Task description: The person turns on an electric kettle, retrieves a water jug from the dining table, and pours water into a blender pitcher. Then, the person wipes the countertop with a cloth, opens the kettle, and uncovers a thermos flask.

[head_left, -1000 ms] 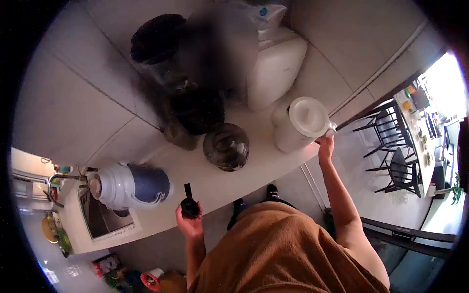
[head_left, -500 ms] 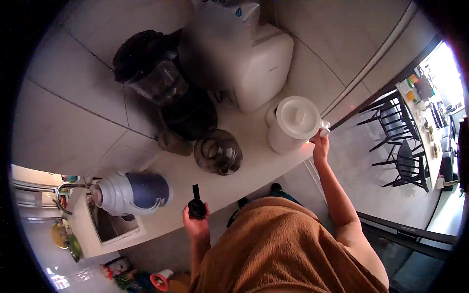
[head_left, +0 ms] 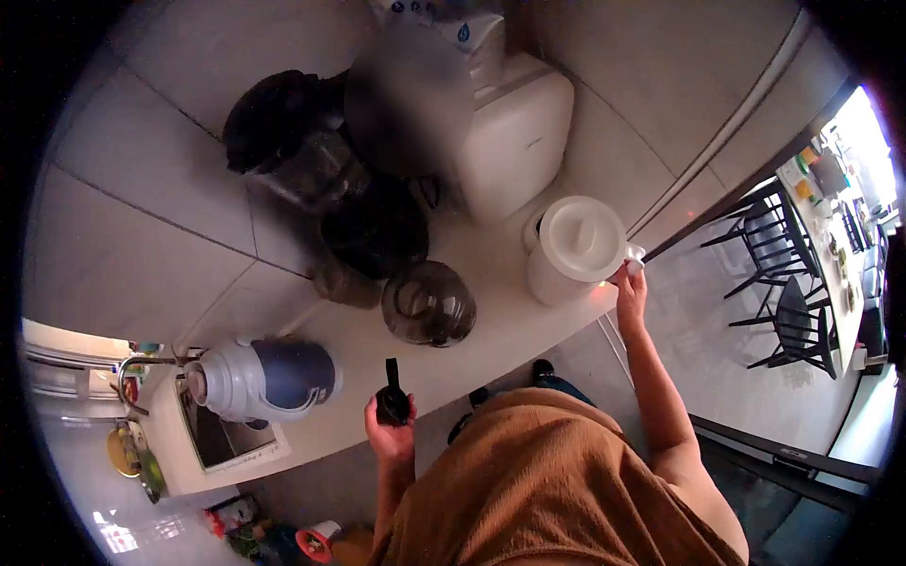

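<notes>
A black round lid (head_left: 393, 407) with an upright strap-like tab rests in my left hand (head_left: 389, 441), whose fingers curl round it just off the counter's front edge. My right hand (head_left: 630, 292) is at the handle of a white electric kettle (head_left: 583, 241), its fingers closed there and partly hidden. An orange-red light glows by those fingertips, low on the kettle. The kettle stands upright with its lid on. Left of it on the counter is a dark, see-through glass jug (head_left: 429, 304) with an open top.
A black appliance with a clear jar (head_left: 311, 170) and a white boxy appliance (head_left: 519, 141) stand at the wall. Towards the sink (head_left: 222, 434) is a blue-and-white thermos jug (head_left: 283, 377). The counter (head_left: 491, 354) ends in front of me. Black chairs (head_left: 783, 321) are at the right.
The whole view has shifted slightly down and to the right. Both hands keep their places, the left with the black lid, the right at the kettle handle.
</notes>
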`<state>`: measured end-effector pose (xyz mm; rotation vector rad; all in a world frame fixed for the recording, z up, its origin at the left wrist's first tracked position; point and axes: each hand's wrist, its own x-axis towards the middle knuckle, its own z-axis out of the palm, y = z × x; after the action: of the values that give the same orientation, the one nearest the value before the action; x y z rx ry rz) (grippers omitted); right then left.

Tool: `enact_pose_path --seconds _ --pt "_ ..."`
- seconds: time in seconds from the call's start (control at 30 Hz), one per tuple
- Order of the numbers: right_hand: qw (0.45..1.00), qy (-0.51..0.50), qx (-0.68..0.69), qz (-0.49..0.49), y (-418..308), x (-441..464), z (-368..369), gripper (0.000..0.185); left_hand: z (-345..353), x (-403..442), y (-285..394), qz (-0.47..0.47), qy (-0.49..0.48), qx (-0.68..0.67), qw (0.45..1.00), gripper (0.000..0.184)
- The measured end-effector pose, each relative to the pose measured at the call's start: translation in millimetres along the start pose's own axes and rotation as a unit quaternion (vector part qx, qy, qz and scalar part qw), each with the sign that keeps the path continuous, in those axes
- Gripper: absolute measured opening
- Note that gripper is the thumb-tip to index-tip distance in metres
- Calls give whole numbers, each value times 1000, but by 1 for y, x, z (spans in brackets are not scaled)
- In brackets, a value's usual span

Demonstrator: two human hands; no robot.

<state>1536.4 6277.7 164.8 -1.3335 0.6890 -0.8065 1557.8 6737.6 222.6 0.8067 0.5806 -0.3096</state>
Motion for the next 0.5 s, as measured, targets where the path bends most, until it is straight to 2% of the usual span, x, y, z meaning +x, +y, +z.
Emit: enact_pose_path --seconds 0.1,0.2,0.3,0.37,0.5 --pt "1000 -4 -24 -11 -12 -1 -1 21 11 -3 0 14 35 -6 999 34" --pt "1000 -1 17 -19 -20 -1 2 21 8 -1 0 16 31 -19 999 36" --pt "998 7 -22 -52 -29 2 3 19 7 2 5 -3 46 -11 999 38" --pt "989 14 -120 -88 -33 6 2 16 12 0 8 -3 52 5 999 36" --pt "991 14 -83 -100 -37 9 8 16 13 3 9 -5 57 0 998 33"
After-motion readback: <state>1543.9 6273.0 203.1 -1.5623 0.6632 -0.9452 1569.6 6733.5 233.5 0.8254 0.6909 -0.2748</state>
